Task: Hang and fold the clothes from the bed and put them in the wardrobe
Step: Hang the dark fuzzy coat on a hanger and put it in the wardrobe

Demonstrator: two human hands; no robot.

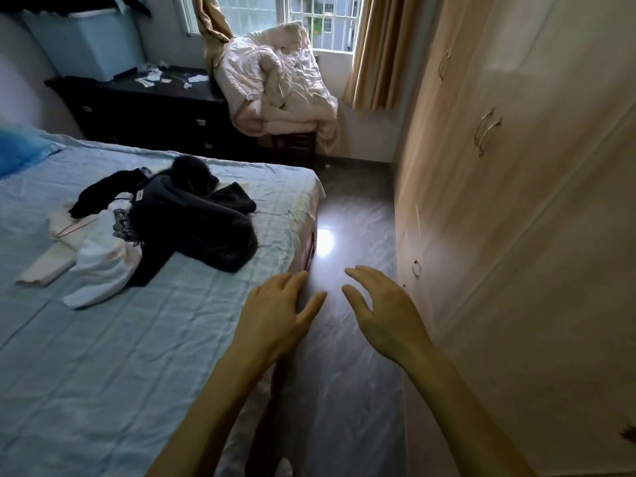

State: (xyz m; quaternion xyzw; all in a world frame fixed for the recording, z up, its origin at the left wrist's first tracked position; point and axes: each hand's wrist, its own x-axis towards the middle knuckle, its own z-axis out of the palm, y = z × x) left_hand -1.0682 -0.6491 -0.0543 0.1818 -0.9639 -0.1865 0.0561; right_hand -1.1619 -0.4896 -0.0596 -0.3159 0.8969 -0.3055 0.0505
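Head view: left hand (275, 311) and right hand (382, 306) spread, empty, over floor (358, 390); clothes (161, 225) heaped on bed (120, 356) at 10 o'clock; wardrobe (516, 201) closed at 2 o'clock.

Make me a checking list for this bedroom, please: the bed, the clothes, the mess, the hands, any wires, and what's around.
Surface: bed, wrinkled light blue sheet.
Job's things: dark and white clothes heaped unfolded on the bed; wardrobe doors shut.
Clutter: paper scraps on the dark dresser; crumpled quilt on a chair.
Hands: left hand and right hand open, holding nothing.
Cables: nothing seen.
Surroundings: window, curtain, blue box, shiny grey floor.
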